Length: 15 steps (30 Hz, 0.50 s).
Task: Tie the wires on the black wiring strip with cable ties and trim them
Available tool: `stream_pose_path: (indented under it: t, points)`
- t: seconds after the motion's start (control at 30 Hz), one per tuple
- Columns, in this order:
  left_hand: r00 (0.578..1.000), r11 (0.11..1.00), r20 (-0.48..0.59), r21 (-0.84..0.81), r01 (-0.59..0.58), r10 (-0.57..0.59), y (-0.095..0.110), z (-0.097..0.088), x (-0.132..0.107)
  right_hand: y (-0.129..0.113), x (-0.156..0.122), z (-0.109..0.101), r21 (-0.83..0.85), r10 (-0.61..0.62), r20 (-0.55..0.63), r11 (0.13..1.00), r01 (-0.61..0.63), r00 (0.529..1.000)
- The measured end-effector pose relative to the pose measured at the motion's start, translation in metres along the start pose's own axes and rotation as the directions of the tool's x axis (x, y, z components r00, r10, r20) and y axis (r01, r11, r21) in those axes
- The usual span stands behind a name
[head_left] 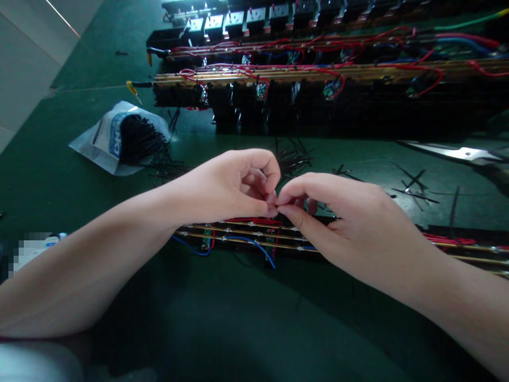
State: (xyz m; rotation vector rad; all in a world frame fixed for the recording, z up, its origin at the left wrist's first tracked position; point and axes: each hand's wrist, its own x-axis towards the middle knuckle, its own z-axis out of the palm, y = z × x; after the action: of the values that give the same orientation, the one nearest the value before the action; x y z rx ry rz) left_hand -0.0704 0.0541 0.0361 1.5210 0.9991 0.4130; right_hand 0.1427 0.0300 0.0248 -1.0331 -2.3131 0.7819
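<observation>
My left hand [234, 185] and my right hand [342, 217] meet fingertip to fingertip in the middle of the view, both pinched closed. What they pinch is too small and hidden to name. Just below them lies a long black strip assembly [246, 233] with brass rails and red and blue wires, running left to right across the green table. Loose black cable ties [292, 156] lie scattered just behind my hands.
An opened white bag of black cable ties [119, 135] lies at the left. Stacked wired strip assemblies [318, 74] fill the back of the green mat [238, 318]. Scissors [461, 154] rest at the right, with cut tie ends [413, 185] near them.
</observation>
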Motion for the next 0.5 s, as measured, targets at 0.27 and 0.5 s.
stream_pose_path:
  t: [0.27,0.5]
  points:
    - [0.997,0.996,0.068,0.082,-0.035,0.029,-0.0005,-0.0005,0.0000,0.0005,-0.0037,-0.0001,-0.040,-0.036,-0.022,0.999,0.035,0.999]
    - [0.997,0.987,0.072,0.158,-0.033,0.022,-0.0008,-0.0022,-0.0008,-0.0001,-0.0043,0.0010,-0.046,-0.021,-0.019,0.999,0.020,1.000]
